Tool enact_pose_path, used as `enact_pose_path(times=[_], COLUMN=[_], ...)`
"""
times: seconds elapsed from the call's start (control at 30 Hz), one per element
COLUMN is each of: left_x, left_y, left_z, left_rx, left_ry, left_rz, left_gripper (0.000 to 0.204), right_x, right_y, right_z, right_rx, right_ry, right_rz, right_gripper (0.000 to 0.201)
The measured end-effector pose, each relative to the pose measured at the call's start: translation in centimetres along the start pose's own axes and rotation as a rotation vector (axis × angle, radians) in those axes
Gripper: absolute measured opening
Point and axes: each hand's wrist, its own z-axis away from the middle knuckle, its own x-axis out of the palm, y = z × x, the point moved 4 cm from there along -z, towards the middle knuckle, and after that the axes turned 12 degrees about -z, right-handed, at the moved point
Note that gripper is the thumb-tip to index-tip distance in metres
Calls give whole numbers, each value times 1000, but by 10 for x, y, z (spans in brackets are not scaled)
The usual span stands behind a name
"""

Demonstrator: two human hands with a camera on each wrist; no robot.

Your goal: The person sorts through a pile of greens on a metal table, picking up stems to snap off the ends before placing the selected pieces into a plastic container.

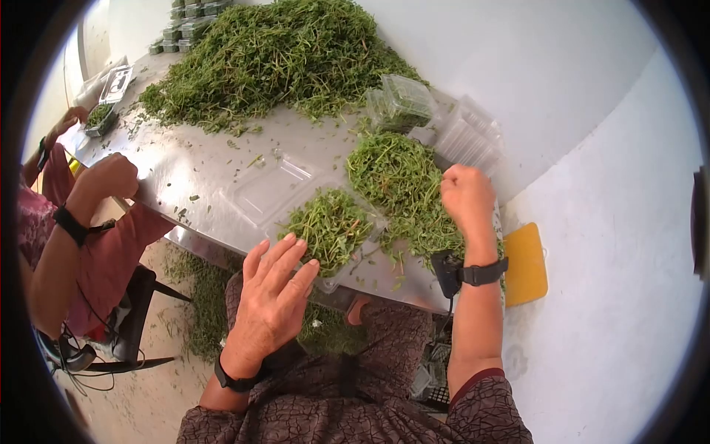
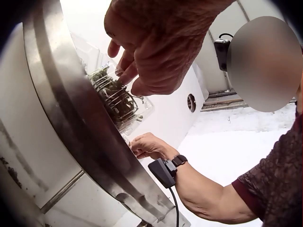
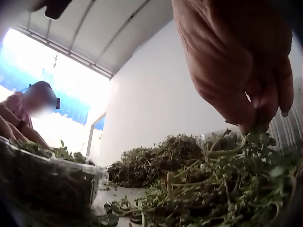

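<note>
My left hand point(image 1: 277, 292) rests with its fingers extended at the near-left side of an open clear plastic box heaped with leafy green sprigs point(image 1: 329, 226). The fingertips touch the greens in the left wrist view, where the box wall point(image 2: 135, 125) also shows. The box's lid point(image 1: 274, 189) lies folded back on the table. To the right, my right hand point(image 1: 470, 200) is over the edge of a smaller heap of greens point(image 1: 399, 177). Its thumb and fingers pinch a leafy sprig point(image 3: 258, 141) at the top of that heap.
A large mound of greens point(image 1: 288, 55) covers the back of the metal table point(image 1: 170, 148). Filled boxes point(image 1: 403, 103) and stacked empty ones point(image 1: 470, 137) stand by the wall. At left, another person's hand point(image 1: 111, 176) is near the table edge. A yellow board point(image 1: 525, 263) is at right.
</note>
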Motion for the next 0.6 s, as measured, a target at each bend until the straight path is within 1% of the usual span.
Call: enact_pose_path(times=[0.03,0.07,0.13,0.17,0.23,0.37,0.43,0.57,0.6], left_x=[0,1,1,0,-1,-5,-7,-8,-9], left_y=[0,0,1,1,1,4,5,5,4], left_z=[0,0,0,0,0,-3,-5,-5,-4], left_rx=[1,3,2,4,2,14,16,20,23], left_ry=[-2,3,7,10,10,30,43,54,60], left_rz=[2,-4,-13,-8,-7,-5,-21,-36,-33], left_gripper=[46,46,46,47,47,47,45,47,47], right_x=[-5,-11,-19,-23,-26,-30,-27,-23,-22], right_y=[5,4,3,-1,-8,-30,-41,-69,-76], right_z=[0,1,6,9,15,29,36,45,47], right_rx=[55,56,225,224,263,297,320,305,274], right_ry=[4,3,-35,-38,-81,-97,-159,-166,-162], right_rz=[-83,-80,-423,-424,-610,-730,-858,-945,-959], right_gripper=[9,9,10,10,10,8,8,7,6])
